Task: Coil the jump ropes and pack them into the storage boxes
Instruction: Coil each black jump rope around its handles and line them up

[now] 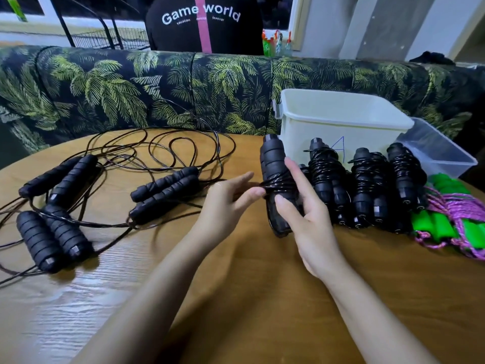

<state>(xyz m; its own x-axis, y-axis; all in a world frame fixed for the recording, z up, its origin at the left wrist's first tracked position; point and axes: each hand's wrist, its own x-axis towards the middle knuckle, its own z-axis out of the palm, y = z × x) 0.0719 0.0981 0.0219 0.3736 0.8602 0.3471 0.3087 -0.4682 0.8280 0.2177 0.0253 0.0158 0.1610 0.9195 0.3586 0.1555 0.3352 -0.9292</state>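
My right hand holds a black jump rope bundle, two foam handles side by side with cord wound round their middle, thumb in front and index finger straight. My left hand pinches the cord at the bundle's left side. Three wound black bundles stand in a row just to the right, in front of the white storage box. To the left lie uncoiled black ropes with loose, tangled cord.
A clear plastic box stands at the far right beside the white one. Green-handled ropes with purple cord lie at the right edge of the round wooden table. A leaf-print sofa runs behind; a person in a black shirt stands beyond it.
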